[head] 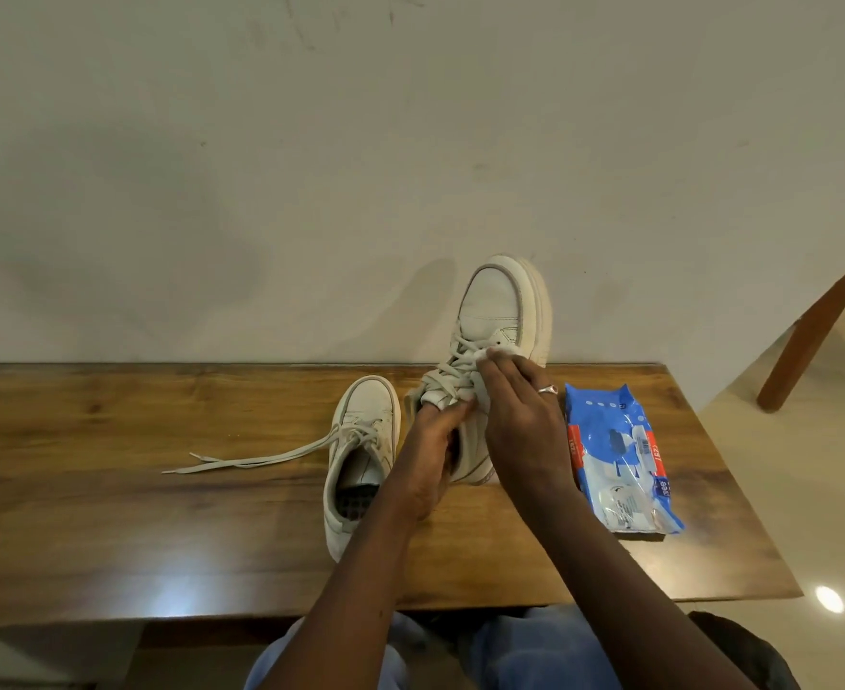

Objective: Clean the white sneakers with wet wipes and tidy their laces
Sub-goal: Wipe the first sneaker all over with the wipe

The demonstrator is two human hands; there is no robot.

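One white sneaker (497,311) is lifted off the wooden table (111,515), toe tilted up toward the wall. My left hand (430,440) reaches into its opening and grips the tongue near the laces. My right hand (520,420), with a ring on one finger, presses a white wet wipe (490,361) against the lace area on the shoe's right side. The second white sneaker (360,450) lies flat on the table to the left, its loose laces (241,458) trailing out leftward.
A blue pack of wet wipes (619,455) lies on the table at the right. The table stands against a pale wall. A wooden furniture leg (808,336) rises at the far right over a shiny floor. My knees in blue trousers (535,654) sit below the table's front edge.
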